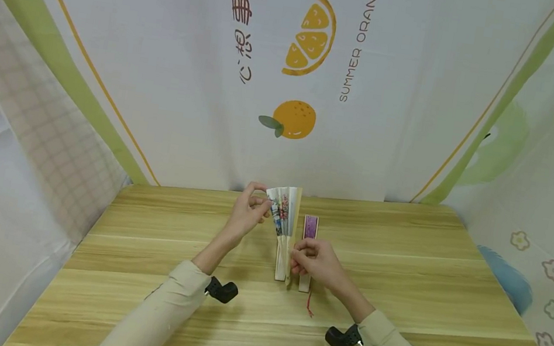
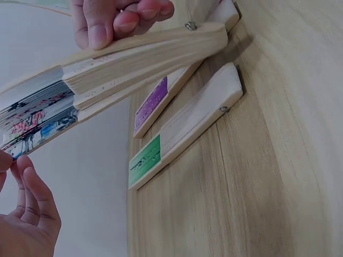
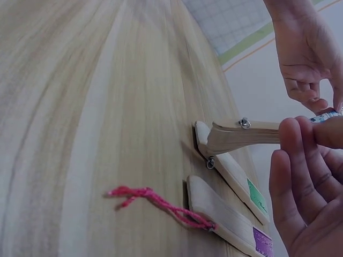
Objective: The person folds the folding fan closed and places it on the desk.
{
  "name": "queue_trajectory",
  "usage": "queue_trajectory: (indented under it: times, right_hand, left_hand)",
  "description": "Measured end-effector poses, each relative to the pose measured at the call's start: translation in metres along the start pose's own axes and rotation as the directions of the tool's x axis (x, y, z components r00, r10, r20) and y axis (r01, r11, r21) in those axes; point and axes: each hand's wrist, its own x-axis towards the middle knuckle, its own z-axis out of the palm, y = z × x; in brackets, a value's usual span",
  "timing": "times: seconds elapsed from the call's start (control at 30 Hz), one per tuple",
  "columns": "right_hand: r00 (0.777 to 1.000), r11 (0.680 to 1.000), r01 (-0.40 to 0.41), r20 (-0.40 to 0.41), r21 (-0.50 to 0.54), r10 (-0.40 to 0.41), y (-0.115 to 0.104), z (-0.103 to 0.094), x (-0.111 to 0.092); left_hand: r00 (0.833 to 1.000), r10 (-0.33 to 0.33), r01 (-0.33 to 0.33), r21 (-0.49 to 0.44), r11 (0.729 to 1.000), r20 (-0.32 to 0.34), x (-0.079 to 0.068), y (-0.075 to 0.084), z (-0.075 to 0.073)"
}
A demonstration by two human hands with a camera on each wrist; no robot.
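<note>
Held upright over the table is a partly spread folding fan (image 1: 283, 212) with pale wooden ribs and a painted floral paper leaf. The left hand (image 1: 246, 216) pinches the leaf's upper left edge between thumb and fingertips. Lower down on the opposite side, the right hand (image 1: 316, 261) grips the outer rib between thumb and fingers. A metal rivet (image 3: 244, 123) joins the ribs at the fan's bottom end. Beneath it lies a folded fan with a green end (image 2: 195, 118). To its right is another folded fan with a purple end (image 1: 311, 227), partly covered by the right hand.
A red cord (image 3: 155, 199) trails from the purple-ended fan toward the near side of the wooden table (image 1: 143, 290). Behind the table's far edge hangs a white curtain (image 1: 363, 167) with orange prints. Black camera mounts (image 1: 222, 291) stick out from both wrists.
</note>
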Motion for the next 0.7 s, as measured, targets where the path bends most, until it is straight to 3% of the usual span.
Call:
queue_trajectory:
  times: [0.37,0.7]
  right_hand:
    - [1.0,1.0,-0.005,-0.017,-0.023,0.004,0.0044,-0.0007,0.0044]
    - [0.998,0.997,-0.06,0.02,0.048,0.059,0.0059,-0.0036,0.0039]
  left_hand:
    - [1.0,-0.007,0.007,-0.021,1.0,0.007,0.0002,0.001,0.0062]
    - [0.999,0.007,-0.006,-0.033,0.999,0.033,-0.0025,0.0007,0.0036]
